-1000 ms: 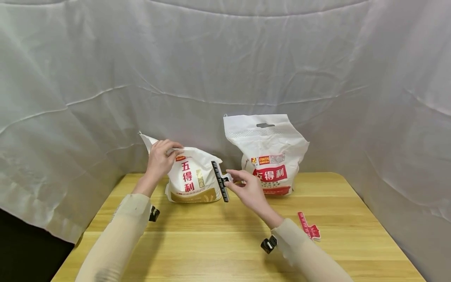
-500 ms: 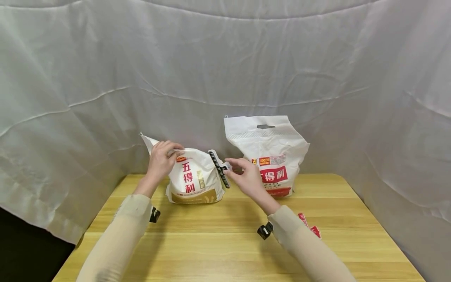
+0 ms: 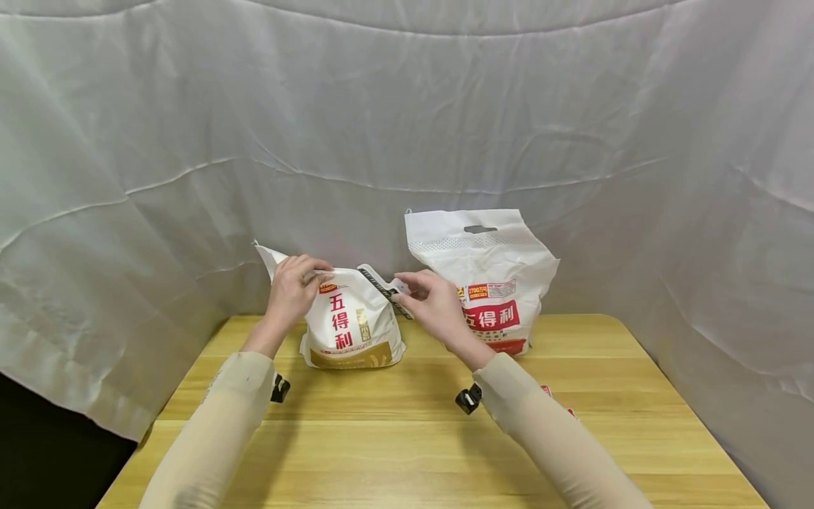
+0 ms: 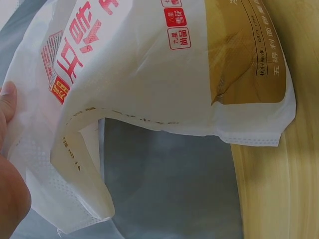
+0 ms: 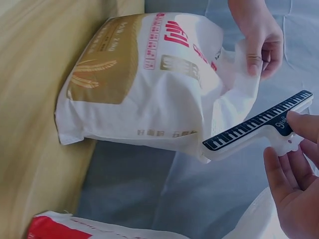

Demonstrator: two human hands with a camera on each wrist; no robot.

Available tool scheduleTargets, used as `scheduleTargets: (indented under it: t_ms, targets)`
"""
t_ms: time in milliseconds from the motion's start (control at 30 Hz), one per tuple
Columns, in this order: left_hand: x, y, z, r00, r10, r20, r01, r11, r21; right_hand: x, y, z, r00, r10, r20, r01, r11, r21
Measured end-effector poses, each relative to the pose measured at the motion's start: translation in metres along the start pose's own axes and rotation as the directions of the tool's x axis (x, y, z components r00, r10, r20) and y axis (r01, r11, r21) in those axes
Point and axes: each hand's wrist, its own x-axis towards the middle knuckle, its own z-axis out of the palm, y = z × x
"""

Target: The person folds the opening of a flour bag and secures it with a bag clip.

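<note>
A white flour bag with red characters and a gold band (image 3: pixel 348 318) stands at the table's left back, its top folded over. My left hand (image 3: pixel 292 279) pinches that folded top between thumb and fingers. My right hand (image 3: pixel 435 304) holds a long black-and-white clip (image 5: pixel 259 122) with a piano-key pattern, thumb on one side of its handle and fingers on the other. In the head view the clip slants along the bag's upper right edge. The right wrist view shows its lower end close to the bag's side; whether its jaws are open I cannot tell.
Right of my right hand, a second white flour bag (image 3: pixel 490 261) with a handle slot stands upright. A red clip (image 3: pixel 545 389) lies on the wooden table (image 3: pixel 381 438), mostly hidden by my right sleeve. Grey cloth (image 3: pixel 356 127) hangs behind and at the sides.
My right hand has moved up and left with the black-and-white clip, which has tilted from near upright to a slant at the bag's top edge. The left hand keeps its place.
</note>
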Motion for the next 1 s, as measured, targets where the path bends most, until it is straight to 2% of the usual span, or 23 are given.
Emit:
scheduleTargets:
  t_ms: [667, 1000]
  targets:
    - [0.000, 0.001, -0.001, 1.000, 0.006, -0.001, -0.006, 1.000, 0.009, 0.040, -0.008, 0.005, 0.991, -0.101, 0.088, 0.112, 0.985, -0.130]
    - [0.000, 0.000, 0.000, 1.000, 0.006, 0.003, -0.006, 1.000, 0.017, 0.054, -0.010, 0.008, 0.988, -0.057, 0.145, 0.084, 0.979, -0.185]
